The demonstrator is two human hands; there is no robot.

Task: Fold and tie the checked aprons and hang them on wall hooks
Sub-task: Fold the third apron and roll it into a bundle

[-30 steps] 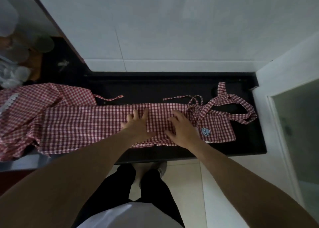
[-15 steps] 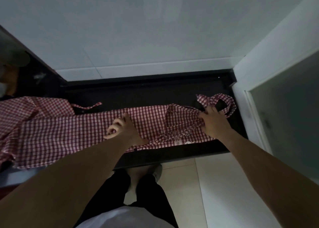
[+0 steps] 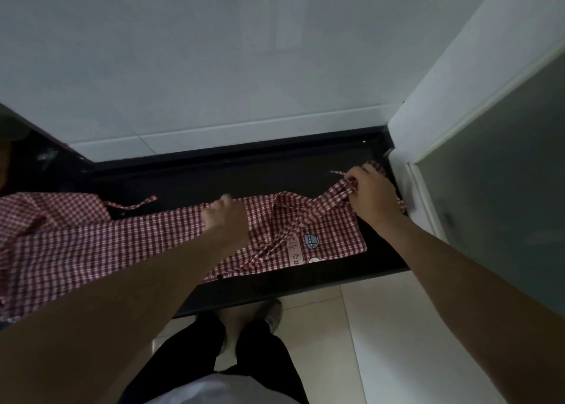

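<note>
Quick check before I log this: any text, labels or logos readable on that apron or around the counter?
Pale label strip on the checked apron: carries characters, too blurred to read.
Blue cartoon patch above the strip: a picture, no legible words.
White patch below it: no text readable.
Counter and wall: no writing visible.

Apron (image 3: pixel 128 244): red-and-white check throughout, ties (image 3: pixel 333 197) included; a blue-and-white patch (image 3: pixel 311 242) and a pink label strip (image 3: pixel 296 252) are seen on it. Counter (image 3: pixel 244 177) black; wall tiles (image 3: pixel 214 67) pale grey-white; floor tiles (image 3: pixel 324 342) cream; trousers (image 3: pixel 269 354) black.
</note>
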